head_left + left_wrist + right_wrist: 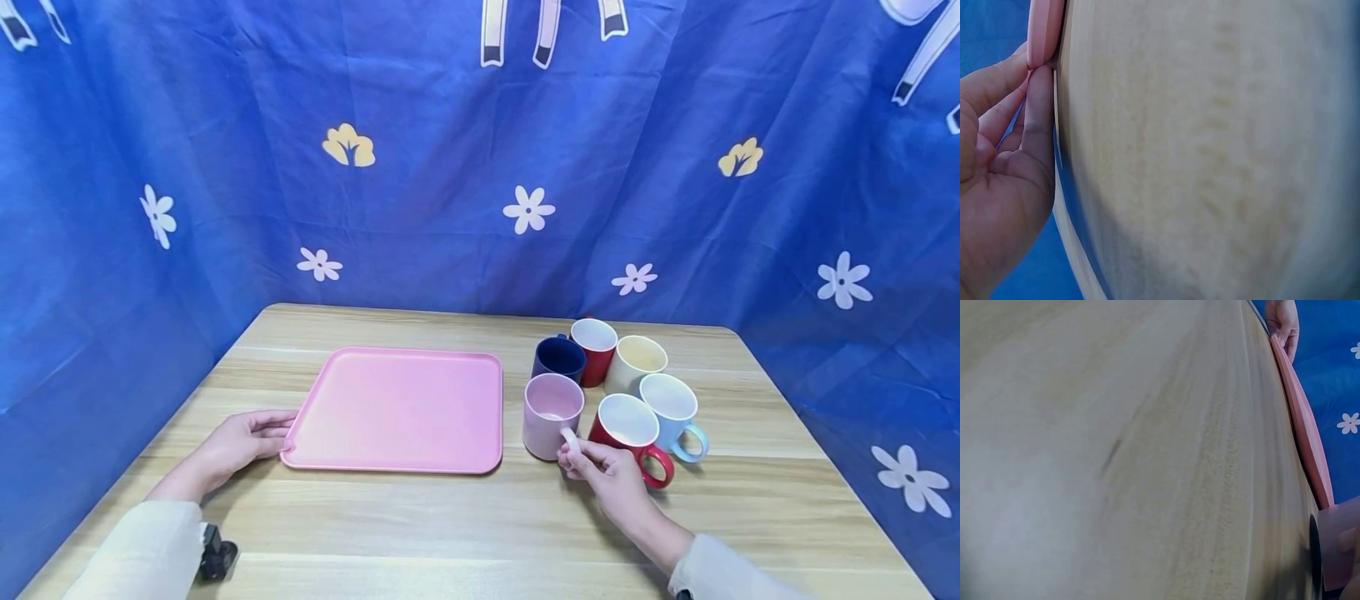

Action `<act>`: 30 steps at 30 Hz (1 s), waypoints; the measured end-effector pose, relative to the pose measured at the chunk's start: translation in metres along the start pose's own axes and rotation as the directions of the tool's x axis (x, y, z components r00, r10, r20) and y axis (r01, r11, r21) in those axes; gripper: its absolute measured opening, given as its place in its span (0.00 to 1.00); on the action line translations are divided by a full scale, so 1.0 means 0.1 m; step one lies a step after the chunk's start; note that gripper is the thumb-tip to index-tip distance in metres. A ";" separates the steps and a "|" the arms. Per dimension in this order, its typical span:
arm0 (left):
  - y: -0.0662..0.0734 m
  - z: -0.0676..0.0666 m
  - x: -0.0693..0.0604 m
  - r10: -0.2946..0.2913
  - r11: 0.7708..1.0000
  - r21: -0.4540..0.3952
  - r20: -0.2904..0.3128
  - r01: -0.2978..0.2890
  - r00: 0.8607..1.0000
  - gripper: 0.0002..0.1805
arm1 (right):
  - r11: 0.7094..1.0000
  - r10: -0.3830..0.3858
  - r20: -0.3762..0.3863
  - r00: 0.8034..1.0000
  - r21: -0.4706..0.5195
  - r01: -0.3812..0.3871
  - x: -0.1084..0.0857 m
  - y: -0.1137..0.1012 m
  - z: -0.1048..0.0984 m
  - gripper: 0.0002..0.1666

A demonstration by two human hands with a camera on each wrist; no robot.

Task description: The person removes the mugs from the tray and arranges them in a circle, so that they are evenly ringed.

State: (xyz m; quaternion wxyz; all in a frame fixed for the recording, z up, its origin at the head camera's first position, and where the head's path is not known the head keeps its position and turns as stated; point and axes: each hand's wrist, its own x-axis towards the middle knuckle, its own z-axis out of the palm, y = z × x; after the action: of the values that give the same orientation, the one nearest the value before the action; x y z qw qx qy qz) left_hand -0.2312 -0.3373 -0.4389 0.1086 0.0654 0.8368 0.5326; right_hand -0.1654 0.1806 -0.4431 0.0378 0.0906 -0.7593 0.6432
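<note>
A pink rectangular tray (pixel 397 410) lies flat on the table, left of the mugs. My left hand (pixel 243 446) pinches its left edge near the front corner; in the left wrist view the thumb and fingers of the left hand (pixel 1007 162) meet at the tray's rim (pixel 1044 31). With my right hand (pixel 611 483) I grip the handle of a light pink mug (pixel 547 429), which stands upright beside the tray's right side. In the right wrist view only a part of the pink mug (pixel 1335 550) shows, at the lower right edge.
Behind the pink mug stand a navy mug (pixel 560 358), a red mug (pixel 596 367) and a cream mug (pixel 626 375). To its right are another red mug (pixel 607 435) and a light blue mug (pixel 667 421). A blue curtain (pixel 435 208) surrounds the wooden table (pixel 405 533).
</note>
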 end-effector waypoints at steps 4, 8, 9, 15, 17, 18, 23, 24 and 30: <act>-0.01 -0.01 0.00 0.000 1.000 -0.005 0.002 0.001 1.000 0.34 | 1.000 0.006 -0.028 1.000 0.002 -0.006 -0.02 0.03 0.00 0.13; -0.03 0.00 0.01 0.002 1.000 -0.006 0.011 -0.002 1.000 0.33 | 1.000 0.003 -0.054 0.999 0.016 -0.002 -0.04 0.05 0.00 0.12; -0.02 0.00 0.01 0.000 1.000 -0.010 0.010 0.000 1.000 0.33 | 1.000 -0.003 -0.060 0.998 0.019 0.004 -0.04 0.06 0.01 0.11; -0.01 0.00 0.01 0.005 1.000 -0.005 0.014 -0.005 1.000 0.34 | 0.998 -0.032 -0.106 0.994 0.045 0.037 -0.06 0.10 0.03 0.09; -0.01 0.01 0.00 0.006 1.000 -0.001 0.014 -0.006 1.000 0.34 | 0.998 -0.035 -0.121 0.992 0.048 0.041 -0.07 0.11 0.03 0.10; 0.00 0.01 0.00 0.001 1.000 -0.003 0.009 -0.001 1.000 0.34 | 0.998 -0.036 -0.129 0.991 0.049 0.043 -0.08 0.11 0.04 0.10; 0.01 0.00 0.00 -0.012 1.000 -0.001 0.002 0.012 1.000 0.34 | 0.997 -0.040 -0.157 0.987 0.053 0.049 -0.11 0.11 0.05 0.13; 0.01 0.00 0.00 -0.016 1.000 -0.003 -0.001 0.016 1.000 0.34 | 0.997 -0.045 -0.161 0.986 0.053 0.054 -0.11 0.11 0.06 0.13; 0.00 0.00 0.00 -0.015 1.000 0.000 0.014 0.015 1.000 0.34 | 0.996 -0.061 -0.197 0.979 0.046 0.072 -0.13 0.11 0.06 0.15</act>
State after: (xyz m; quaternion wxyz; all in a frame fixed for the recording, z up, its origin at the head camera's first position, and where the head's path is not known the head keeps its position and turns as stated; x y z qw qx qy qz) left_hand -0.2311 -0.3369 -0.4391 0.1188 0.0627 0.8363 0.5315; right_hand -0.1544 0.1779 -0.4571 0.1312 0.0535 -0.7313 0.6672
